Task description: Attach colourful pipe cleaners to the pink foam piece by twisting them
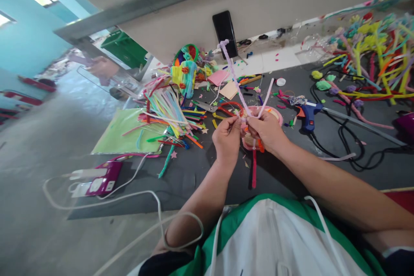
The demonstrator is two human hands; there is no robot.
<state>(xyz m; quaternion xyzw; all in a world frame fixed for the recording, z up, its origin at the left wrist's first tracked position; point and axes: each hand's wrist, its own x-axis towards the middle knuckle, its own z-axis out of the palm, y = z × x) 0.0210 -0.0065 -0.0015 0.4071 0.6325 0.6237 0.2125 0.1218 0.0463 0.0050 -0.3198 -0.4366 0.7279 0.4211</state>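
A lilac pipe cleaner (237,84), its upper part twisted into a long stalk with a small knob on top, rises from between my fingers. Another straight pale end (267,95) sticks up at the right. My left hand (225,138) pinches the work low down, thumb against forefinger. Beside it my right hand (267,131) is closed on the base of the stalk. Below both hands lies a round pink-edged piece (278,115), mostly covered by them. The red-handled scissors (231,107) lie just behind my left hand. Exactly how the strands cross between my fingertips is hidden.
At the right lie a blue glue gun (309,116), black cables (344,133) and a heap of colourful pipe cleaners (378,51). A pastel bundle (168,105) and green sheet (113,133) lie left. A phone (225,32) leans behind. A white cable (158,200) crosses my left arm.
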